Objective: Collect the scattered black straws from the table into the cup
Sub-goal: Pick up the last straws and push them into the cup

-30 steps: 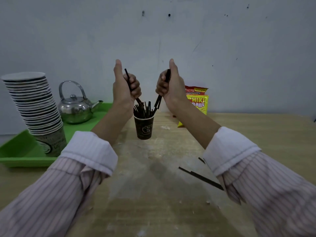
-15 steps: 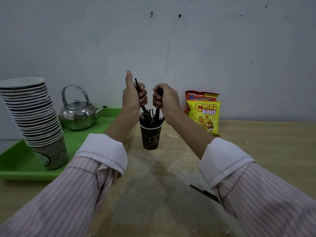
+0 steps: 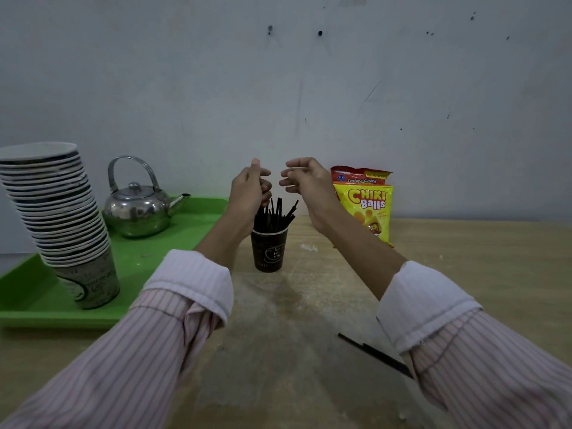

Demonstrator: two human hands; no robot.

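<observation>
Both fists have let go since a moment ago: left hand point(image 3: 250, 193) and right hand point(image 3: 305, 181) hover slack-fingered above the cup point(image 3: 268, 253), mid-table, its straws point(image 3: 274, 213) standing inside. A loose straw point(image 3: 373, 353) lies half under the right sleeve point(image 3: 433, 305). A green tray point(image 3: 28, 311) sits at the table's left edge, and snack bags point(image 3: 366, 205) stand at the back edge.

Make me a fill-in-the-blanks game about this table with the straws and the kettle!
The kettle sits on the ___ tray.
The cup holds many black ___.
A loose straw lies on the ___.
The snack bag stands to the cup's ___.
Missing words: green, straws, table, right.
</observation>
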